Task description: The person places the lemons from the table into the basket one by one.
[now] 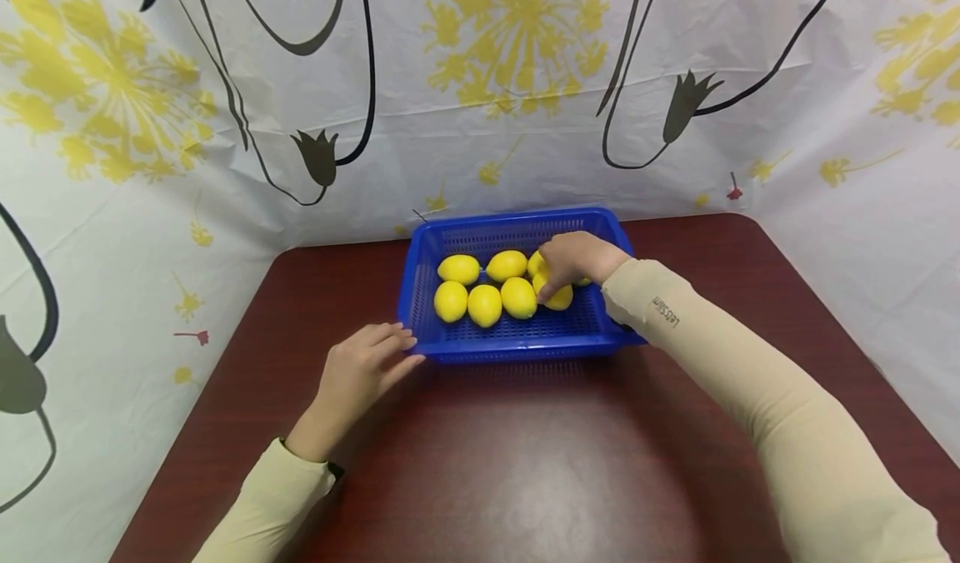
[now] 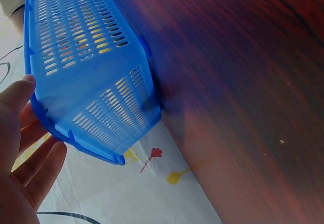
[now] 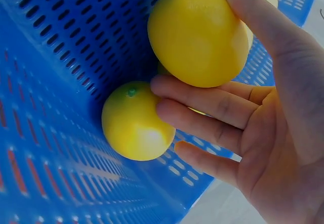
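A blue plastic basket (image 1: 517, 346) with slotted walls holds several yellow lemons (image 1: 485, 306) in two rough rows. My right hand (image 1: 577, 259) reaches into its right part, and my thumb and fingers pinch a lemon (image 3: 197, 36). Below those fingers, another lemon (image 3: 137, 122) with a green stem end lies near the basket wall. At the near left corner, my left hand (image 1: 367, 363) touches the rim with fairly straight fingers. In the left wrist view, the left thumb (image 2: 20, 89) lies at the rim's outer side, and some fingertips are hidden behind the rim.
The basket stands toward the back of a dark red-brown wooden table (image 1: 525, 463). A white sheet (image 1: 480, 155) with yellow flowers and dark stems hangs behind the table and along both sides.
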`<state>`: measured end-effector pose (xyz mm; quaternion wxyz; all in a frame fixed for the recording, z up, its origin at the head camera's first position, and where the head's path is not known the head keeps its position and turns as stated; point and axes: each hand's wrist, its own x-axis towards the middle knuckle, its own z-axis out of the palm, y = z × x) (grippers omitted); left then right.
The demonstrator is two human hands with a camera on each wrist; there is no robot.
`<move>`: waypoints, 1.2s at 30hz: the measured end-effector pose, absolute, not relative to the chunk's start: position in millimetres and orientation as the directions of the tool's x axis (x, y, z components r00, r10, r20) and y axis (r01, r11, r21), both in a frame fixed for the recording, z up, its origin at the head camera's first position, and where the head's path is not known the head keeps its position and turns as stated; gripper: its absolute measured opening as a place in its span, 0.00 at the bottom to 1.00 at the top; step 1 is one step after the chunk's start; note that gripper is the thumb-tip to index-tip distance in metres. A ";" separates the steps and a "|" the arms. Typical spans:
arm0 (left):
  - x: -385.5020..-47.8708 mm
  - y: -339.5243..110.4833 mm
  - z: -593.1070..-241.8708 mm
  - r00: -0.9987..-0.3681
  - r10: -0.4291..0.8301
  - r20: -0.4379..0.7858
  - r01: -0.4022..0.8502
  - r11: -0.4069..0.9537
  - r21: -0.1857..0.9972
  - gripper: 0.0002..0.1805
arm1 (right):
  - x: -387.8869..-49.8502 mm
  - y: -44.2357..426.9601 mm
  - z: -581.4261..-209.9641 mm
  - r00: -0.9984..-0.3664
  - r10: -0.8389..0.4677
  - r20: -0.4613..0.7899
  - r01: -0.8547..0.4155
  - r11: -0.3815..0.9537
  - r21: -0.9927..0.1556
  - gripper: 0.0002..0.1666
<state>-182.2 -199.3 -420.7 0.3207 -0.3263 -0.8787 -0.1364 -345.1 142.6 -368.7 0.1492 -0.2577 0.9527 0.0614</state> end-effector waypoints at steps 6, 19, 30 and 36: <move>-183.1 -199.6 -421.5 -0.575 0.485 0.659 0.665 0.746 0.031 0.20 | -345.0 143.0 -371.5 -0.819 -0.484 -0.310 -0.517 0.855 0.031 0.36; -183.5 -200.2 -421.9 -0.583 0.481 0.655 0.661 0.750 0.037 0.23 | -345.5 143.2 -372.0 -0.814 -0.481 -0.327 -0.517 0.856 0.028 0.31; -183.9 -199.4 -421.8 -0.575 0.478 0.663 0.668 0.743 0.044 0.21 | -344.8 142.2 -372.0 -0.802 -0.490 -0.341 -0.530 0.848 0.028 0.29; -184.1 -199.0 -422.3 -0.566 0.479 0.670 0.674 0.738 0.042 0.19 | -345.4 142.6 -373.3 -0.795 -0.504 -0.338 -0.540 0.842 0.015 0.28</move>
